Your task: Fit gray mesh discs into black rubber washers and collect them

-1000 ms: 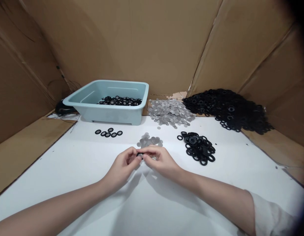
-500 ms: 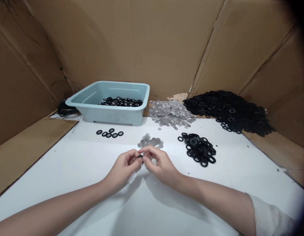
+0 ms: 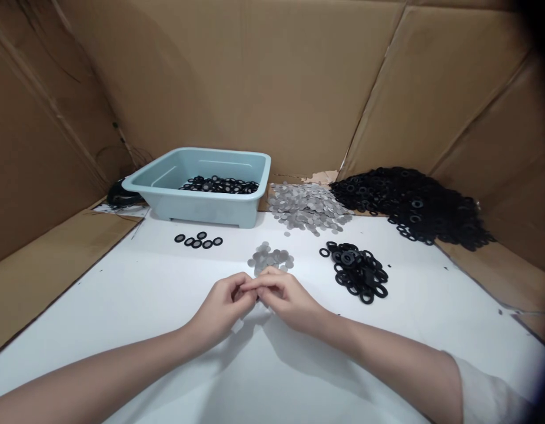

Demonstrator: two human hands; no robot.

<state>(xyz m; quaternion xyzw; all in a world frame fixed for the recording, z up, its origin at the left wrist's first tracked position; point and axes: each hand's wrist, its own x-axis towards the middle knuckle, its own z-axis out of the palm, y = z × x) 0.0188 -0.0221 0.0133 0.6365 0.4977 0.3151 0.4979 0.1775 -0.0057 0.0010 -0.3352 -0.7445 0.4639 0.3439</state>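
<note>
My left hand and my right hand meet at the middle of the white table, thumbs and fingertips pinched together. Between them is a black ring, almost wholly covered by the fingers; only a dark sliver shows. Whether a disc sits in it is hidden. A pale translucent scrap shows below my left hand. Just beyond the fingertips lies a small heap of grey discs. To the right of my right hand is a loose pile of black rings.
Several black rings with grey centres lie at left. Behind them stands a light blue basin holding many similar pieces. A large heap of grey discs and a bigger mound of black rings lie at the back, against cardboard walls.
My fingers have closed further over the black ring, which showed more before. The pale scrap now shows below my left hand. The whole view has shifted slightly.
</note>
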